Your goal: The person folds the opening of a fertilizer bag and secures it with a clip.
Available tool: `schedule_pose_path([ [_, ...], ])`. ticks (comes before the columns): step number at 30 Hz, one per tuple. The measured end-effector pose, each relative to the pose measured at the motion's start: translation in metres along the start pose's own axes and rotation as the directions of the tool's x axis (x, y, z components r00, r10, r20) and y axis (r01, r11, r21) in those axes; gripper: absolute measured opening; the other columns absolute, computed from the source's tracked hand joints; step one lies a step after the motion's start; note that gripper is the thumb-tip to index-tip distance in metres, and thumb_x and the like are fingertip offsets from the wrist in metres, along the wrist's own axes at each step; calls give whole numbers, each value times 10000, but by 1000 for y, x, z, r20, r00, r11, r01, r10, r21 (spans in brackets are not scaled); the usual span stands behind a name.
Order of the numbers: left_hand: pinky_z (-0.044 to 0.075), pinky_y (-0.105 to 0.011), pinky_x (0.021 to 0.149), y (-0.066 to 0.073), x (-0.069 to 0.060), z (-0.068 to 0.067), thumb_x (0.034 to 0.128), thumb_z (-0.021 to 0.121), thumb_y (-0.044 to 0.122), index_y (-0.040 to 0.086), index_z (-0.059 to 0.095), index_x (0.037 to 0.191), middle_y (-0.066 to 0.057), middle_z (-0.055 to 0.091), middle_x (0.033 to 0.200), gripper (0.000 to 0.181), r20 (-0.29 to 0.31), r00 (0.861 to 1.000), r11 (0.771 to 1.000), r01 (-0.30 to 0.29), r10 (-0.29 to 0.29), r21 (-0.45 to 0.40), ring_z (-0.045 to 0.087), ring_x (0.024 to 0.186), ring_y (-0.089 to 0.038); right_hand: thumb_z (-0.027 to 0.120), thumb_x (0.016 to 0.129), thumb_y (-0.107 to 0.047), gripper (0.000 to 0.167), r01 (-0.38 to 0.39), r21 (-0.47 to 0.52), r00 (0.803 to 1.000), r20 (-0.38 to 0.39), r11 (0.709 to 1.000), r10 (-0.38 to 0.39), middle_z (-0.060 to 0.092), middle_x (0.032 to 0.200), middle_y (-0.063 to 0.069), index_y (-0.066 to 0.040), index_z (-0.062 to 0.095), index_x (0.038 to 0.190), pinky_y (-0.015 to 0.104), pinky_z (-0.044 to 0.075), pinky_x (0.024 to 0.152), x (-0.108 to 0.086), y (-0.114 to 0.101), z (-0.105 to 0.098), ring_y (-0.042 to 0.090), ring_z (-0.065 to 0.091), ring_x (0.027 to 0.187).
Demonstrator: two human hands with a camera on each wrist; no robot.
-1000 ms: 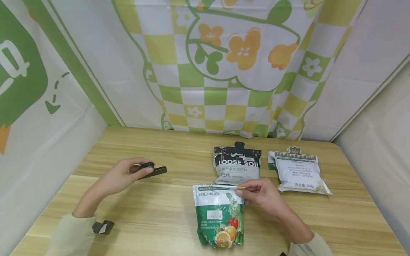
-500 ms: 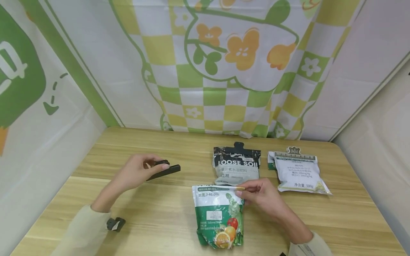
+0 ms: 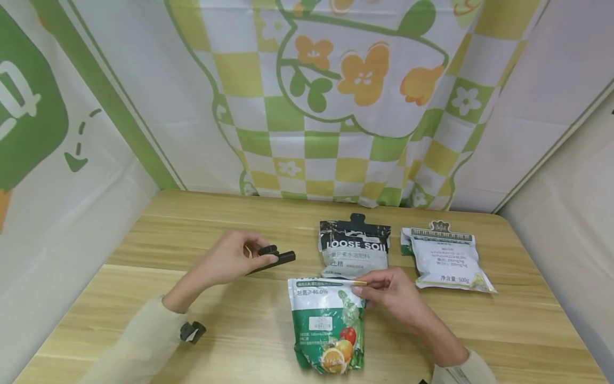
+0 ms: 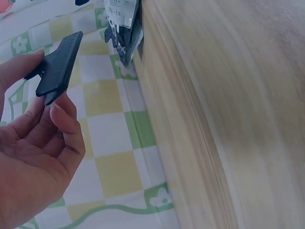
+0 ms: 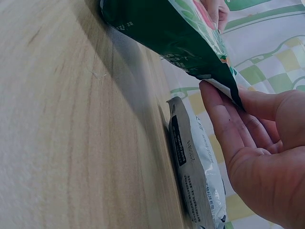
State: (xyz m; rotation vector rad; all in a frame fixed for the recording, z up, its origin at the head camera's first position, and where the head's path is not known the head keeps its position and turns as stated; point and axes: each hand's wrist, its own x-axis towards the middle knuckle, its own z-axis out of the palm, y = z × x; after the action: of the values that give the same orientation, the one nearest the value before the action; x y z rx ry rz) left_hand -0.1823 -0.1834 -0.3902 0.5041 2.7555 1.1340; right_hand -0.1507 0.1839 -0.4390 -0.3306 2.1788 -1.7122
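In the head view, my left hand (image 3: pixel 237 258) pinches a black bag clip (image 3: pixel 283 258) between thumb and fingers, left of a green and white bag. The left wrist view shows the same clip (image 4: pixel 59 64) with its long ribbed bar turned outward and the thumb on its handle. My right hand (image 3: pixel 393 296) pinches the top right corner of the green and white bag (image 3: pixel 318 304), printed with fruit and vegetables, which it holds upright. From the right wrist view, thumb and fingers (image 5: pixel 221 121) lie on both sides of the bag's edge (image 5: pixel 162 36).
Behind the held bag lies a "Loose Soil" bag (image 3: pixel 357 258) with a black clip (image 3: pixel 357 222) on its top. A white bag (image 3: pixel 446 261) with a piano-patterned clip (image 3: pixel 439 232) lies at the right. A patterned curtain (image 3: pixel 321 160) hangs behind the wooden table (image 3: pixel 216 341).
My left hand has moved right with the black bag clip, closer to the green and white bag. The right hand and its bag have stayed in place.
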Motion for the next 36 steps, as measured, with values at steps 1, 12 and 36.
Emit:
schedule_pose_path([
  [1,498,-258,593,1,1,1,924,819,301,143,774,978,10,713,839,174,6,1000,1000,-6,6,-4,595,731,-168,801,903,-116,283,-1,1,1000,0,1000,1,766,1075,239,75,757,1108,281,643,720,0,0,0,112,740,770],
  [12,575,-269,686,11,12,10,907,837,311,94,751,1124,-22,723,946,318,59,998,998,-10,13,-56,644,809,-156,806,902,-128,278,-12,-10,1000,-7,1000,12,769,1068,214,63,765,1100,269,635,713,-1,-1,0,108,732,766],
  [36,448,-215,631,56,42,30,923,816,319,112,770,1017,27,664,797,233,49,976,977,-212,211,-3,512,681,-99,814,899,-142,282,-17,-12,1000,-16,1000,17,785,1052,204,46,769,1104,318,649,726,0,0,-1,126,743,763],
])
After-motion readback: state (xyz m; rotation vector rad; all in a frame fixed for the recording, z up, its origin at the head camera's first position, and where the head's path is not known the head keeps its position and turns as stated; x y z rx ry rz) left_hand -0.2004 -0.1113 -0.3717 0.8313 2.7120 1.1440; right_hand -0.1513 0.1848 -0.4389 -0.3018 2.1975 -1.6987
